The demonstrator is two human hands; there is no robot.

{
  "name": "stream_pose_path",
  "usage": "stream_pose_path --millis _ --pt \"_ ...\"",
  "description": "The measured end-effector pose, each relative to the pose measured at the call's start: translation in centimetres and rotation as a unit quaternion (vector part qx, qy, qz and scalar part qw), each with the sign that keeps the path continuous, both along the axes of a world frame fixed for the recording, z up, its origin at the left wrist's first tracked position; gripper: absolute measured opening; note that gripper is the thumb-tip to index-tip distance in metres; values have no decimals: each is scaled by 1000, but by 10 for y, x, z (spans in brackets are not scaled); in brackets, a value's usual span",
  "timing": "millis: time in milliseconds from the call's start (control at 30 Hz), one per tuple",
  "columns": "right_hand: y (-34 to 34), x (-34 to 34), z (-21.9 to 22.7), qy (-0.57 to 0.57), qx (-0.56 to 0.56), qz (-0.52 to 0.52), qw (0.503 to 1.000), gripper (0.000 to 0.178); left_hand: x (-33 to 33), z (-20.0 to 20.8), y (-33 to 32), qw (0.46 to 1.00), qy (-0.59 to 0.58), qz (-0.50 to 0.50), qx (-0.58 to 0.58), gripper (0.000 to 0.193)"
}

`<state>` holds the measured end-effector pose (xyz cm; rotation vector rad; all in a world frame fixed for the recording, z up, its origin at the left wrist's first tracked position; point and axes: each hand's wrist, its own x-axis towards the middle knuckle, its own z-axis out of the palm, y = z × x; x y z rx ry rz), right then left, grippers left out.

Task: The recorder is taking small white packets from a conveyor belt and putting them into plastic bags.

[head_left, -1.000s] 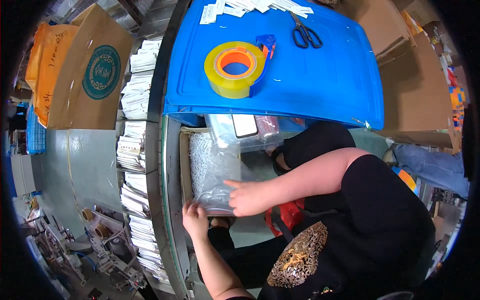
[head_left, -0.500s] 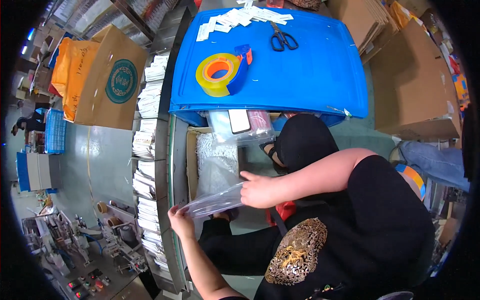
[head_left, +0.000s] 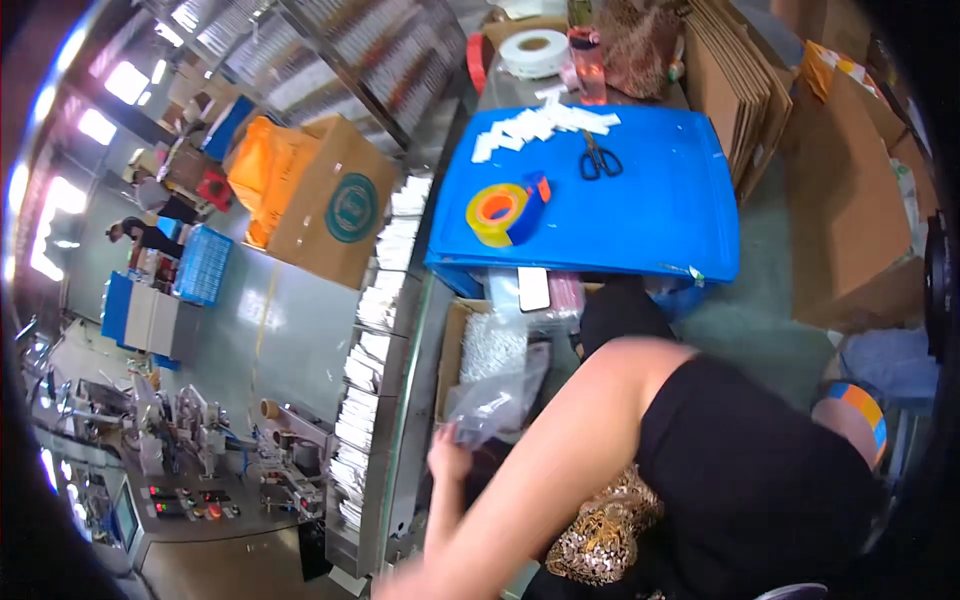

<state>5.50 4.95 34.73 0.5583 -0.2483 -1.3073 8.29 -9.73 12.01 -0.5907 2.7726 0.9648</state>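
Evidently pinching a clear plastic bag (head_left: 500, 405) by its lower left end with the left hand (head_left: 450, 455), fingers closed on the film. Holding it just below the centre of the frame, partly over an open carton (head_left: 450, 345) of white pieces. Reaching with the right hand (head_left: 398, 584) to the bottom edge, left of centre, well apart from the bag; too blurred there to tell its grip. Further up, on a blue plastic surface (head_left: 650, 215), showing scissors (head_left: 600, 163), yellow tape (head_left: 482, 222) and scattered white slips (head_left: 545, 125). Just below, near mid-frame, showing a phone (head_left: 534, 290).
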Motion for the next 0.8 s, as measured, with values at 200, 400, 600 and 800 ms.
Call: stream_pose_path --millis 200,400,600,800 --pt "-39 71 -17 120 -87 -29 989 51 -5 18 38 977 -17 -166 -132 44" --pt "-64 134 -3 235 -213 -7 948 50 10 51 34 980 -109 -88 -142 44" --pt "-70 188 1 299 -307 -9 903 49 8 54 46 973 -123 -128 -147 42" --pt "-63 222 0 341 -382 -39 858 48 -1 54 49 970 -109 -156 -149 41"
